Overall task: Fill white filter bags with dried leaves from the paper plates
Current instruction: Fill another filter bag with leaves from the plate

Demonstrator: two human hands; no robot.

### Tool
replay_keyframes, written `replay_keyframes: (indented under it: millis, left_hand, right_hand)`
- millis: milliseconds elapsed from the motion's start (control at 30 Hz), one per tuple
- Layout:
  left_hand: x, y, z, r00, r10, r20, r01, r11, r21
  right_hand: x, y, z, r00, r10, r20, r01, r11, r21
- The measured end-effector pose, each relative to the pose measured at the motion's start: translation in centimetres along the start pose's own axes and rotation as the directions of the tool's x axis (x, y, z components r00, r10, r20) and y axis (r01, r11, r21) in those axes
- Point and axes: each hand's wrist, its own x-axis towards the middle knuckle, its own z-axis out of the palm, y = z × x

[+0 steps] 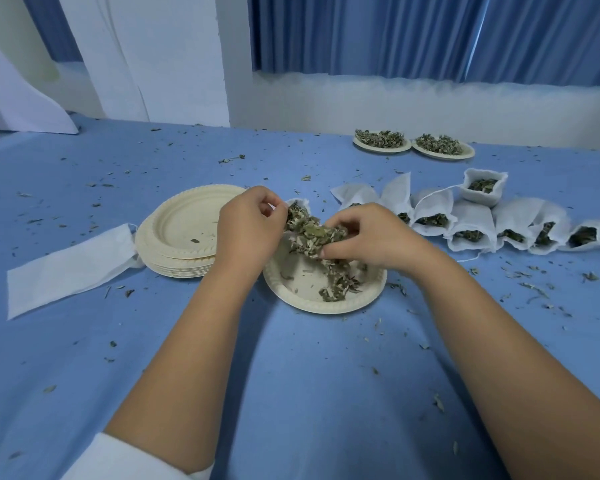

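Forearms [194, 358] are reaching over the half-emptied paper plate [326, 309], left hand [248, 230] pinching a filter bag [300, 202] above it, right hand [371, 237] clutching dried leaves [309, 232]; filled bags [471, 220] are lying to its right, two heaped plates [381, 148] waiting beyond.

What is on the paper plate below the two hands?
Dried leaves lie on the plate, mostly at its right side. The left hand, holding a bag, and the right hand, gripping leaves, cover its far part; that part cannot be seen.
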Motion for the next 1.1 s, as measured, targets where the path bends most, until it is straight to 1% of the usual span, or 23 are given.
replay_keyframes:
  millis: [100,167,267,333,433,500,600,700,800,867,900,933,1000,1033,1100]
  left_hand:
    - [0.0,-0.1,0.0,0.999,0.044,0.001,-0.044,0.998,0.05]
    - [-0.1,-0.1,0.0,0.997,0.077,0.016,-0.078,0.992,0.095]
    - [-0.2,0.1,0.1,0.993,0.107,0.043,-0.111,0.986,0.123]
    - [-0.4,0.3,0.4,0.993,0.098,0.063,-0.104,0.99,0.099]
    - [-0.5,0.7,0.9,0.992,0.056,0.109,-0.058,0.998,0.007]
    - [-0.5,0.8,1.1,0.989,0.011,0.147,0.002,0.996,-0.086]
    - [-0.5,0.9,1.1,0.971,-0.085,0.225,0.149,0.947,-0.284]
    - [-0.7,1.1,1.4,0.961,-0.113,0.251,0.191,0.929,-0.316]
    - [-0.9,1.2,1.7,0.948,-0.131,0.291,0.225,0.921,-0.318]
    - [-0.9,1.2,1.7,0.948,-0.155,0.278,0.243,0.916,-0.319]
    - [-0.9,1.1,1.7,0.949,-0.17,0.264,0.254,0.91,-0.328]
    - [-0.8,1.0,1.6,0.951,-0.183,0.251,0.262,0.906,-0.332]
    - [-0.7,1.0,1.5,0.95,-0.194,0.244,0.27,0.903,-0.333]
    - [-0.8,1.0,1.5,0.949,-0.198,0.247,0.275,0.901,-0.335]
    - [-0.8,1.1,1.5,0.945,-0.202,0.256,0.285,0.892,-0.351]
  right_hand:
    - [-0.2,0.1,-0.8,0.999,0.039,0.014,-0.04,0.992,0.122]
    - [-0.2,0.1,-1.2,0.998,0.059,0.013,-0.06,0.986,0.158]
    - [-0.1,0.0,-1.6,0.996,0.083,-0.027,-0.074,0.965,0.252]
    - [0.0,-0.1,-1.6,0.994,0.09,-0.067,-0.062,0.938,0.342]
    - [0.4,-0.1,-0.9,0.989,0.138,-0.052,-0.09,0.843,0.53]
    - [0.6,0.0,-0.4,0.985,0.167,-0.047,-0.107,0.797,0.595]
    - [0.7,0.3,0.3,0.98,0.178,-0.087,-0.098,0.819,0.565]
    - [0.8,0.6,1.2,0.967,0.202,-0.158,-0.114,0.891,0.44]
    - [0.4,0.3,1.9,0.97,0.139,-0.198,-0.079,0.955,0.285]
    - [0.4,0.0,1.8,0.985,0.112,-0.135,-0.074,0.963,0.258]
    - [0.5,-0.2,1.6,0.991,0.113,-0.074,-0.085,0.948,0.306]
    - [0.6,-0.3,1.5,0.992,0.128,-0.014,-0.112,0.912,0.395]
    - [1.0,-0.4,1.6,0.985,0.168,0.044,-0.16,0.783,0.601]
    - [1.1,-0.3,1.8,0.982,0.183,0.039,-0.162,0.731,0.663]
    - [1.2,0.0,2.4,0.981,0.194,-0.015,-0.126,0.694,0.708]
